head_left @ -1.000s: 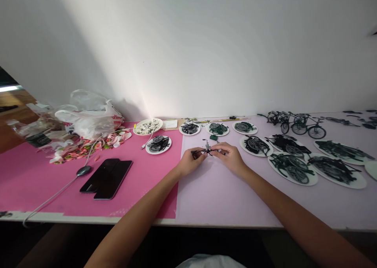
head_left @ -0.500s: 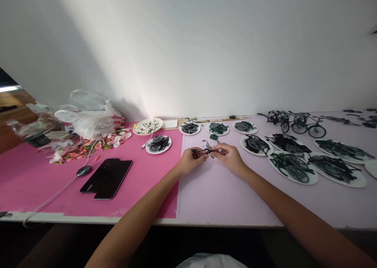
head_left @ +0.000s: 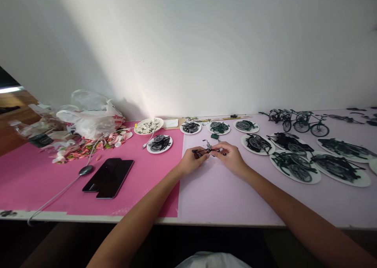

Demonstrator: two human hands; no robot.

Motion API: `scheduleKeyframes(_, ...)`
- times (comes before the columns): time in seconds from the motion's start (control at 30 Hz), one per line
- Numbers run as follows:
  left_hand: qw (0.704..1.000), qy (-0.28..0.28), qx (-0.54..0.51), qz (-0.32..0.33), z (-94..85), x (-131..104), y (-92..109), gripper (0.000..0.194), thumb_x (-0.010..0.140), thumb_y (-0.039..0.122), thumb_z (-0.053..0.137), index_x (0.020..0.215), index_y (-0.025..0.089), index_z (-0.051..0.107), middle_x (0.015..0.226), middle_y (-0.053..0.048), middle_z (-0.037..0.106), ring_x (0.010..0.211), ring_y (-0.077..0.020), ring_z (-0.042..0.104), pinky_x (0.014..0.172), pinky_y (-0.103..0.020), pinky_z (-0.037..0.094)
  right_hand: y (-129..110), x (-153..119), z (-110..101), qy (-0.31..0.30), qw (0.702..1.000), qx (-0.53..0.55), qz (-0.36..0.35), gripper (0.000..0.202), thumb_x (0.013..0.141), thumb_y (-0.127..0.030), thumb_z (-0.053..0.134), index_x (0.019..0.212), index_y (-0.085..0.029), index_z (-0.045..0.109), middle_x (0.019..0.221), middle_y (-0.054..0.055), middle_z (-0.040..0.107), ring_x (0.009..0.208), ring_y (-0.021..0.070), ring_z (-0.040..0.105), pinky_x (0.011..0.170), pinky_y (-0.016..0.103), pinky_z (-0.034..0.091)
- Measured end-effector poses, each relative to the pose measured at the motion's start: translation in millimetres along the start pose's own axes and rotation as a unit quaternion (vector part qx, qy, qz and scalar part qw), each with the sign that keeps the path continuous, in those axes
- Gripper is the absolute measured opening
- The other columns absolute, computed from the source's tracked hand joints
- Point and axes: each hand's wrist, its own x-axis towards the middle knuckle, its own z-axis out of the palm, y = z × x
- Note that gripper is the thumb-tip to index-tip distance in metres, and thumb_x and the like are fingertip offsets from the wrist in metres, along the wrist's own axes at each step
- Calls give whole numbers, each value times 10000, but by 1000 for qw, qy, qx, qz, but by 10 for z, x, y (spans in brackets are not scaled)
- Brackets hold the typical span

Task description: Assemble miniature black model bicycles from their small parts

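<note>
Between my fingers, just above the pale mat, is a small black model bicycle [head_left: 208, 150] with silvery handlebars pointing up. My left hand [head_left: 191, 160] is closed on its left end. My right hand [head_left: 231, 156] pinches its right end, thumb and fingertips close to the other thumb. Fingers cover much of the model, so its wheels are hard to make out. Just beyond my hands lies a small dark green piece [head_left: 215, 136]. Behind it stand a plate of green parts [head_left: 218, 127] and a plate of black parts [head_left: 191, 127].
Several plates of bicycle parts [head_left: 295, 167] fill the right side, with assembled model bicycles [head_left: 306, 123] behind them. Two dark phones [head_left: 114, 179], a cable with a grey puck [head_left: 86, 170], petals [head_left: 88, 148] and a white plastic bag [head_left: 91, 118] occupy the left.
Both hands keep their grip on the model bicycle in nearly the same spot. The whole view has shifted slightly, with the table's things appearing a little further right.
</note>
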Motion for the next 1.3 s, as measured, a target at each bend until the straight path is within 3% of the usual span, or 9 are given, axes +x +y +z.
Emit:
scheduleKeyframes(0.2,1000,4,-7,13,8,16,-26,484,855,586,706,1015,131,729,805,-50,706,581,-122,580,562,-248,471,-65,-16,-3,1,1000,-3,-25,245,842,-484,771,916,-250,777,981,76,743,947,252,688,758,374,558)
scheduleKeyframes(0.43,1000,11,6,14,28,-4,16,438,877,561,687,967,135,739,767,-60,713,607,-148,615,614,-271,487,-57,-16,-4,4,1000,-11,-23,246,845,-502,763,890,-261,780,990,74,748,965,259,684,732,367,532)
scheduleKeyframes(0.77,1000,17,0,21,21,15,-27,395,863,524,687,913,134,716,675,-9,618,595,-115,510,585,-249,414,-13,-12,-22,-20,1000,1,-17,236,883,-474,714,937,-257,788,1002,72,736,961,248,669,757,360,522)
scheduleKeyframes(1.0,1000,16,-2,15,17,13,-31,418,850,544,698,925,133,724,698,-21,633,616,-123,516,583,-251,411,-22,-5,-26,-31,999,-9,-14,258,885,-485,704,934,-245,785,1005,81,747,942,250,678,761,370,529)
scheduleKeyframes(1.07,1000,17,-6,13,17,14,-34,429,845,555,705,935,136,728,698,-21,637,615,-124,520,587,-253,415,-39,-7,-23,-24,1000,-10,-4,271,874,-491,711,932,-238,786,1010,86,760,940,256,685,774,380,538)
scheduleKeyframes(1.2,1000,25,-4,16,17,18,-47,446,838,564,715,951,133,739,708,-25,649,616,-123,511,596,-259,417,-58,-13,-17,-8,999,-6,48,382,843,-491,743,1114,-225,777,1005,81,777,878,244,702,781,386,554)
scheduleKeyframes(1.3,1000,27,2,16,19,18,-52,447,843,565,712,952,132,742,687,-17,637,612,-122,507,597,-260,413,-54,-12,-11,-9,998,-8,61,349,828,-495,751,1031,-214,796,1023,91,786,872,245,702,786,384,553)
